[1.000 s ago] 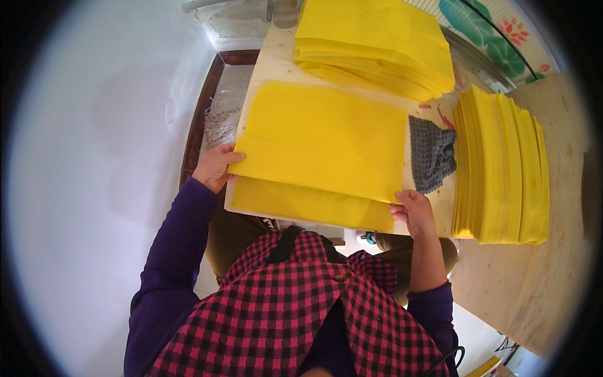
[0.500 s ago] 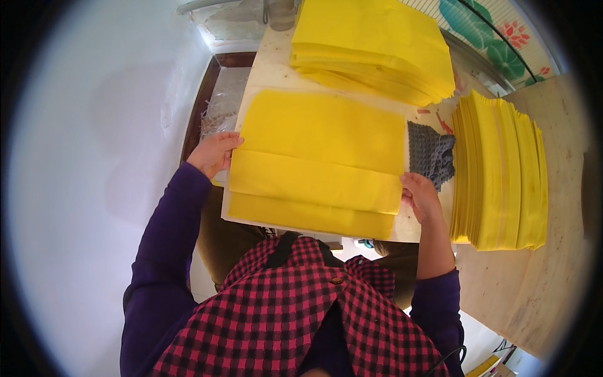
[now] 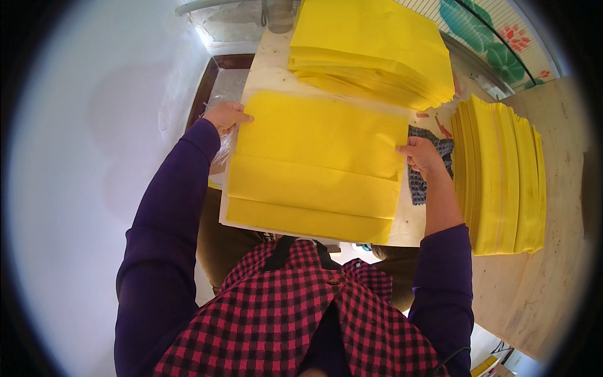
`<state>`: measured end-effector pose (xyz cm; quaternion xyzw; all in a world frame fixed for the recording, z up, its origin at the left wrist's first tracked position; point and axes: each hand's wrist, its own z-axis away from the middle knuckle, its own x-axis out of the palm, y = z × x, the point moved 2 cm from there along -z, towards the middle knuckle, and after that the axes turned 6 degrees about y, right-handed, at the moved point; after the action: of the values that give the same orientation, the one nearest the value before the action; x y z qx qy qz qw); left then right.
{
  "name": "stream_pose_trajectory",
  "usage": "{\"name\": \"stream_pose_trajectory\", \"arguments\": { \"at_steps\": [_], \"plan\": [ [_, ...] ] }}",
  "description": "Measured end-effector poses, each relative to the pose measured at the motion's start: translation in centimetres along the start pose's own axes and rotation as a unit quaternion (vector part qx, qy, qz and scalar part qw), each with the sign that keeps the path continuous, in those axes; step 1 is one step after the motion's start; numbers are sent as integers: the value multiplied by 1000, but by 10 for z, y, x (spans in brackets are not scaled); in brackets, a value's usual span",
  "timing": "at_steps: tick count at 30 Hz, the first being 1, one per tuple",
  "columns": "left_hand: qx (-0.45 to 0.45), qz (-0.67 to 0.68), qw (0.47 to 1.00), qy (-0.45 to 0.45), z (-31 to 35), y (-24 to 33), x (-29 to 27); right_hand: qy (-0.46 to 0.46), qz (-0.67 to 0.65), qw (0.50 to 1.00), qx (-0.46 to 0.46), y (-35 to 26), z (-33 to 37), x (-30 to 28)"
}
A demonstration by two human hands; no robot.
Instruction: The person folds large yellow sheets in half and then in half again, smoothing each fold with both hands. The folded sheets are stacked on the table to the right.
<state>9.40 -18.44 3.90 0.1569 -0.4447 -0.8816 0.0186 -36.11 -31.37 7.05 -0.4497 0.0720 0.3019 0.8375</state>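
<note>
A wide yellow sheet [image 3: 320, 129] lies flat in front of me, with a folded band [image 3: 311, 181] across its nearer part and another strip [image 3: 308, 218] showing below that. My left hand [image 3: 226, 117] pinches its left edge near the far corner, thumb on top and the other fingers out of sight beneath. At the right edge, a little nearer to me, my right hand [image 3: 423, 156] pinches the sheet in the same way. Whether it is paper or thin cloth I cannot make out.
Beyond the sheet sits a thick stack of yellow sheets [image 3: 377, 38]. A bundle of folded yellow pieces [image 3: 499, 176] stands to the right on the wooden table [image 3: 502, 279]. A grey textured cloth [image 3: 419, 185] lies beside my right hand. The white wall [image 3: 94, 188] is close on the left.
Both hands have slid away from me along the sheet's side edges, from the folded band to its farther part. The grey cloth looks slightly shifted under my right hand.
</note>
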Motion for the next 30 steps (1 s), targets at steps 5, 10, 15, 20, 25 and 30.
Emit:
{"name": "stream_pose_trajectory", "arguments": {
  "at_steps": [5,10,15,20,25,30],
  "plan": [
    [6,35,999,20,11,0,1,33,-59,997,-24,3,11,7],
    [54,87,994,31,29,-5,8,66,-121,989,-56,11,23,14],
    [113,115,987,17,40,-14,11,50,-165,983,-62,24,22,17],
    [245,-22,965,92,47,-26,12,64,-148,974,-159,42,18,19],
    [237,141,959,64,43,-50,18,33,-219,935,-277,60,17,25],
    [300,107,944,81,37,-63,18,15,-251,928,-274,69,15,26]
  ]
}}
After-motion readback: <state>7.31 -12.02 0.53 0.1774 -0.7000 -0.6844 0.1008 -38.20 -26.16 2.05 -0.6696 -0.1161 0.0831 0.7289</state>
